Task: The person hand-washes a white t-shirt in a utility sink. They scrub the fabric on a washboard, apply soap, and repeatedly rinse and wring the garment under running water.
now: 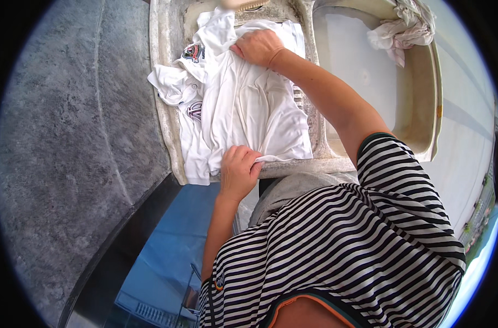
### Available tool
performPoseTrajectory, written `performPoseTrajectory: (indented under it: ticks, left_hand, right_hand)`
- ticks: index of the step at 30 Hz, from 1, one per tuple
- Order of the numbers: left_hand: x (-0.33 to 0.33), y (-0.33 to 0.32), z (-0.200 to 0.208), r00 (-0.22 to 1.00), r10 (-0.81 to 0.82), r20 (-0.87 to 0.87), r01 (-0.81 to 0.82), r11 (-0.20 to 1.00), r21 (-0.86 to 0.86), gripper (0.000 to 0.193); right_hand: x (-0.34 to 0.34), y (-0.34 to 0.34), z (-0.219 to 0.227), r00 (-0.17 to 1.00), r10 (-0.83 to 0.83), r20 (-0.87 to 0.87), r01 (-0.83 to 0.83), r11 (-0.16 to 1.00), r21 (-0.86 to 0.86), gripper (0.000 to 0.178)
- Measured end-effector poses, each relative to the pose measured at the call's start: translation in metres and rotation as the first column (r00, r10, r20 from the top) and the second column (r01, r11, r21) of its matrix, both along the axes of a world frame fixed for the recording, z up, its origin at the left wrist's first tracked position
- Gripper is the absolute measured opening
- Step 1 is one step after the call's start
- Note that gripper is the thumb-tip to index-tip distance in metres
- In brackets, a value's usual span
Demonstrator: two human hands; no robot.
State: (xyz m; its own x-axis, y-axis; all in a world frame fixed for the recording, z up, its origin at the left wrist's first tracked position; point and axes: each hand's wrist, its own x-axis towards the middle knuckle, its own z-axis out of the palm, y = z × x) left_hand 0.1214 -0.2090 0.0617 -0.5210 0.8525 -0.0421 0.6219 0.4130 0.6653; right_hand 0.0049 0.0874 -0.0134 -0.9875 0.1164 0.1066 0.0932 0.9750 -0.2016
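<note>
Weathered sink (168, 143) backs the white shirt (249, 101). Left hand (238, 169) grips its near edge; whether the right hand (260, 48) grips, I can't tell. I'd tension it evenly.

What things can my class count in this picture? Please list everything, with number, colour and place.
white shirt: one, white, spread on the sink's left part
badges: two, dark with coloured parts, on the white shirt
sink: one, worn off-white, top centre, basin to the right
water, it seems: one pool, cloudy white, in the basin
crumpled cloth: count unclear, whitish, basin's upper right corner
brush: one, tan, cut off at the top edge
grey surface: one, mottled grey, left
blue surface: one, blue, lower left
striped top: one, black and white, worn by the person
left hand: one, bare, at the white shirt's near edge
right hand: one, bare, on its far part
</note>
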Motion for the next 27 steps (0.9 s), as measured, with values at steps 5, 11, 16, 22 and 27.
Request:
performPoseTrajectory:
  ticks: [5,11,16,22,27]
  left_hand:
    - [0.005,0.038,0.013,0.989,-0.023,-0.143,0.043,0.99,0.133,0.043]
    - [0.009,0.043,-0.022,0.98,-0.072,-0.185,0.094,0.989,0.114,0.018]
    - [0.008,0.055,-0.013,0.99,-0.032,-0.139,0.049,0.991,0.124,0.008]
    - [0.015,0.04,-0.009,0.993,-0.056,-0.101,0.062,0.996,0.061,0.01]
    - [0.021,0.036,-0.004,0.996,-0.009,-0.085,0.015,0.997,0.07,0.01]
  right_hand:
    - [0.044,-0.012,0.013,0.973,-0.193,0.126,0.202,0.977,-0.061,0.041]
    - [0.114,-0.055,0.023,0.941,0.333,-0.066,-0.338,0.934,-0.116,0.034]
    - [0.034,0.066,0.009,0.981,-0.186,0.046,0.184,0.982,0.04,0.045]
    - [0.107,-0.018,0.016,0.996,0.081,-0.032,-0.085,0.986,-0.14,0.045]
    - [0.129,-0.001,0.018,0.935,0.318,-0.157,-0.331,0.941,-0.068,0.042]
